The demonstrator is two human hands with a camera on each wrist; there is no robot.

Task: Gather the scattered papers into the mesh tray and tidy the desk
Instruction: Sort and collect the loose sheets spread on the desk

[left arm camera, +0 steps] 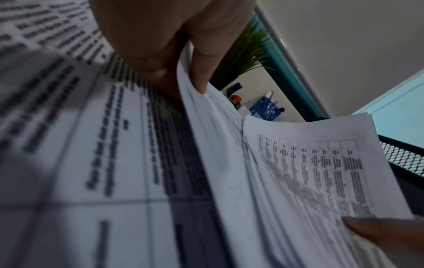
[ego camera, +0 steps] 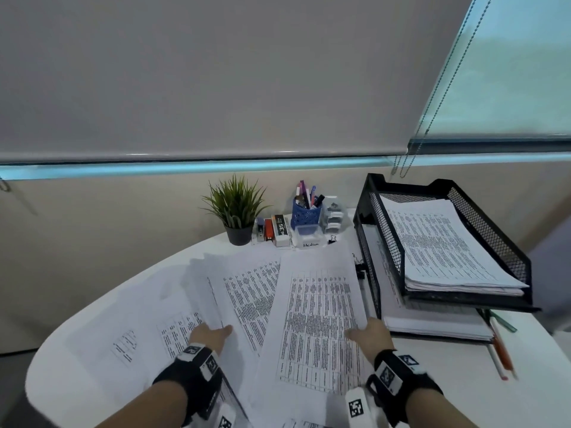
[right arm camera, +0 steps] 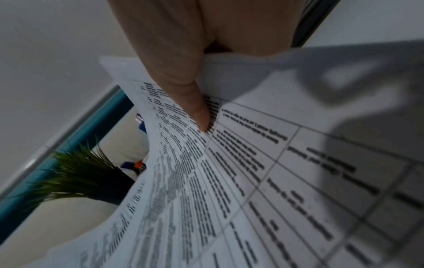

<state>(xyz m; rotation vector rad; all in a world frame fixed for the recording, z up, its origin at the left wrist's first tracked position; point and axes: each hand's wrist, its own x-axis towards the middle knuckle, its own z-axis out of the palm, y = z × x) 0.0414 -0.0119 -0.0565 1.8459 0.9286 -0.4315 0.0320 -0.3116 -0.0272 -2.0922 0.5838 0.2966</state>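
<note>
Printed sheets lie scattered over the white round desk. My left hand pinches the near edge of a fanned stack of papers, thumb on top and fingers beneath. My right hand grips a second bundle of table-printed sheets at its right edge, with the thumb pressed on the top page. Both bundles are lifted slightly off the desk. More loose pages lie flat on the left. The black two-tier mesh tray stands at the right, holding papers on both tiers.
Along the back edge stand a potted plant, a blue pen cup, staple boxes and small clip containers. Pens lie right of the tray's front. The desk's curved edge runs close on the left.
</note>
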